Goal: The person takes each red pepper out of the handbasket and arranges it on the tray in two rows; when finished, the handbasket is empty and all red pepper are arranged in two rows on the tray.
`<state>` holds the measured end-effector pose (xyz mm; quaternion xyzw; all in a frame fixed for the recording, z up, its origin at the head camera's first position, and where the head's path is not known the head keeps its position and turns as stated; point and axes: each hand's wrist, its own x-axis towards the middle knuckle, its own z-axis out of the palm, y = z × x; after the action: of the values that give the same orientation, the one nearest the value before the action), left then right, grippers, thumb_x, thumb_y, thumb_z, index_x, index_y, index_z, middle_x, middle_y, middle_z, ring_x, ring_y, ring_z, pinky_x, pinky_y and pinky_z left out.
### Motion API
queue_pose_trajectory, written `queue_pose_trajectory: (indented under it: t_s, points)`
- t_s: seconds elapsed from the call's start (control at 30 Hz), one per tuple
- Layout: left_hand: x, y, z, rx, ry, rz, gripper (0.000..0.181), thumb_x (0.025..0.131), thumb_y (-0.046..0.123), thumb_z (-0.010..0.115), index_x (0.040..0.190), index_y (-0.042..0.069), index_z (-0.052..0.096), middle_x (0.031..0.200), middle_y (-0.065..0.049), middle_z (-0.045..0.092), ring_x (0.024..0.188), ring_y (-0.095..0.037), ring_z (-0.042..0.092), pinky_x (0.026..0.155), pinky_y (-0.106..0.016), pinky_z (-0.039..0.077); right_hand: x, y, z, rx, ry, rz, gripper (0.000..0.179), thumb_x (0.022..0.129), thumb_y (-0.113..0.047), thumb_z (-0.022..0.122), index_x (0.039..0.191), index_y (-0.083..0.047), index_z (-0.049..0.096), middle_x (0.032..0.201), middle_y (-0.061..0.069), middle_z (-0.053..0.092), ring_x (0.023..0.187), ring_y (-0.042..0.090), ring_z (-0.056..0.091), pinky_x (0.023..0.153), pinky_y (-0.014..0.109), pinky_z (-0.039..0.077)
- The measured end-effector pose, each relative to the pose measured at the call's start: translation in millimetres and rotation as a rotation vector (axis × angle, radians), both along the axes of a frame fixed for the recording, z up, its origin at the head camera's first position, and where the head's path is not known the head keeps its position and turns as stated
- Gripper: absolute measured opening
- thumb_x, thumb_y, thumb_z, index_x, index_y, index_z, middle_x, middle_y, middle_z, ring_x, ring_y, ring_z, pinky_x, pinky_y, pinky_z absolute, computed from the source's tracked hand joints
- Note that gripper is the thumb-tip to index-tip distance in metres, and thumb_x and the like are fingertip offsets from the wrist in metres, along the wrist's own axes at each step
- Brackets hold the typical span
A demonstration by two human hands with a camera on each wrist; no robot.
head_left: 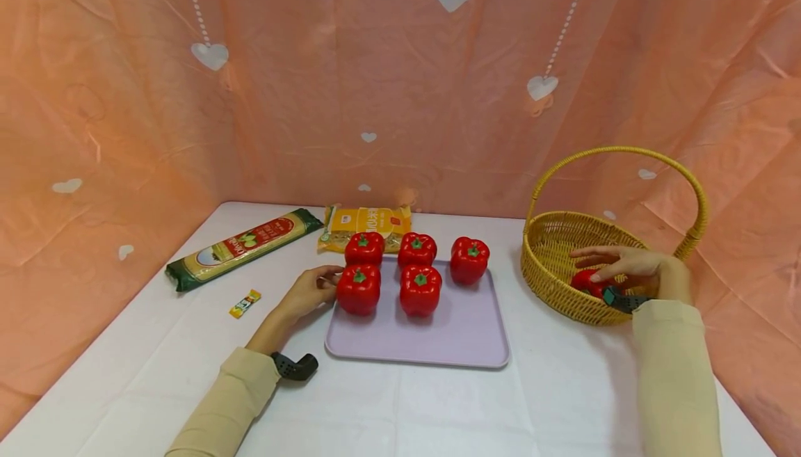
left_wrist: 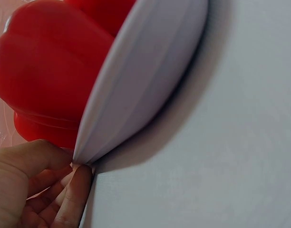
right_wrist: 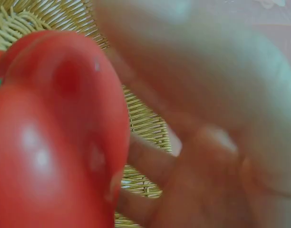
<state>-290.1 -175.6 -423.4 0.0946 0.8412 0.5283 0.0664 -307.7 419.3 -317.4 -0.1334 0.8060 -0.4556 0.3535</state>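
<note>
Several red bell peppers (head_left: 420, 291) stand on a pale lilac tray (head_left: 432, 346) in the head view. At the tray's left edge, my left hand (head_left: 311, 291) pinches the rim between thumb and finger, close beside the front-left pepper (head_left: 359, 290). On the right, my right hand (head_left: 635, 266) reaches into a wicker basket (head_left: 551, 290) over a red bell pepper (head_left: 585, 280). In the right wrist view the thumb stands apart from this pepper (right_wrist: 55, 142), and the other fingers extend behind it. Whether another pepper lies there is hard to tell.
Left of the tray lie a long green and red packet (head_left: 244, 248) and a small yellow sachet (head_left: 245, 303). A yellow bag (head_left: 369, 220) lies behind the peppers. The basket's tall handle (head_left: 616, 149) arches over its opening. A pink curtain (head_left: 388, 81) hangs behind the white table (head_left: 438, 408).
</note>
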Motion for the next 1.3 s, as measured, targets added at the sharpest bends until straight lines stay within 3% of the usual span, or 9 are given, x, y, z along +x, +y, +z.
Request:
queue_pose_trajectory:
  t_s: [0.13, 0.33, 0.53, 0.7, 0.93, 1.03, 1.13, 1.23, 1.3]
  points:
    - [-0.3, -0.7, -0.2, -0.001, 0.003, -0.008, 0.048, 0.084, 0.000, 0.060, 0.130, -0.005, 0.047, 0.104, -0.017, 0.058, 0.082, -0.019, 0.052, 0.063, -0.027, 0.046, 1.2, 0, -3.3, 0.000, -0.061, -0.031, 0.049, 0.093, -0.017, 0.054, 0.140, -0.024, 0.042, 0.129, 0.004, 0.044, 0.109, 0.020, 0.047, 0.089, 0.041, 0.045]
    - [-0.2, -0.9, -0.7, 0.003, -0.006, -0.002, 0.047, 0.085, 0.001, 0.058, 0.130, -0.003, 0.048, 0.104, -0.016, 0.058, 0.082, -0.021, 0.052, 0.063, -0.027, 0.047, 2.9, -2, -4.1, -0.032, -0.143, -0.061, 0.045, 0.094, -0.012, 0.051, 0.137, -0.023, 0.045, 0.122, 0.004, 0.045, 0.107, 0.022, 0.049, 0.088, 0.036, 0.048]
    - [-0.7, -1.1, -1.2, 0.007, -0.009, -0.004, 0.047, 0.085, 0.002, 0.058, 0.131, -0.002, 0.048, 0.104, -0.015, 0.058, 0.083, -0.021, 0.052, 0.064, -0.027, 0.047, 7.1, -4, -2.0, -0.016, -0.142, -0.119, 0.042, 0.094, -0.015, 0.052, 0.135, -0.025, 0.048, 0.123, 0.009, 0.043, 0.106, 0.023, 0.048, 0.087, 0.036, 0.048]
    - [-0.6, -1.1, -0.9, 0.011, -0.011, -0.006, 0.047, 0.085, 0.001, 0.058, 0.131, -0.002, 0.048, 0.103, -0.015, 0.057, 0.083, -0.021, 0.052, 0.065, -0.027, 0.048, 9.5, -3, -1.3, -0.049, -0.107, -0.185, 0.041, 0.096, -0.021, 0.049, 0.135, -0.033, 0.046, 0.126, 0.007, 0.039, 0.108, 0.022, 0.048, 0.091, 0.040, 0.046]
    - [-0.2, -1.0, -0.3, 0.004, 0.006, -0.002, 0.046, 0.085, 0.003, 0.059, 0.130, -0.003, 0.049, 0.103, -0.016, 0.058, 0.083, -0.021, 0.052, 0.065, -0.027, 0.048, 14.0, -3, 4.6, -0.028, -0.030, -0.251, 0.062, 0.095, -0.029, 0.049, 0.144, -0.006, 0.019, 0.125, 0.008, 0.041, 0.107, 0.021, 0.050, 0.091, 0.038, 0.045]
    - [0.3, -0.8, 0.5, 0.005, 0.008, -0.005, 0.047, 0.085, 0.003, 0.059, 0.130, -0.003, 0.048, 0.103, -0.016, 0.058, 0.083, -0.021, 0.052, 0.065, -0.027, 0.048, 13.8, -3, 5.2, -0.075, 0.034, -0.247, 0.045, 0.097, -0.025, 0.045, 0.138, -0.015, 0.031, 0.118, 0.001, 0.049, 0.105, 0.019, 0.054, 0.089, 0.036, 0.047]
    - [0.4, -0.7, 0.3, 0.005, 0.006, -0.005, 0.047, 0.085, 0.002, 0.059, 0.130, -0.003, 0.048, 0.103, -0.016, 0.058, 0.083, -0.022, 0.052, 0.065, -0.027, 0.048, 13.8, -4, 6.1, -0.179, 0.095, -0.261, 0.027, 0.098, -0.018, 0.043, 0.122, -0.030, 0.046, 0.113, -0.008, 0.052, 0.102, 0.015, 0.056, 0.087, 0.034, 0.049]
    - [0.0, -0.8, -0.7, 0.003, 0.003, -0.002, 0.047, 0.085, 0.003, 0.059, 0.130, -0.003, 0.048, 0.102, -0.015, 0.058, 0.083, -0.022, 0.051, 0.065, -0.027, 0.048, 13.6, -7, 8.3, -0.301, 0.163, -0.229, 0.034, 0.098, -0.011, 0.041, 0.120, -0.036, 0.050, 0.120, -0.007, 0.047, 0.102, 0.011, 0.056, 0.085, 0.032, 0.050]
    - [-0.3, -0.9, -1.1, 0.006, -0.003, -0.001, 0.047, 0.085, 0.003, 0.059, 0.130, -0.002, 0.048, 0.103, -0.015, 0.058, 0.083, -0.022, 0.051, 0.065, -0.027, 0.048, 14.1, -10, 10.5, -0.388, 0.191, -0.185, 0.040, 0.098, -0.007, 0.040, 0.125, -0.034, 0.049, 0.136, -0.007, 0.031, 0.105, 0.010, 0.054, 0.085, 0.031, 0.050]
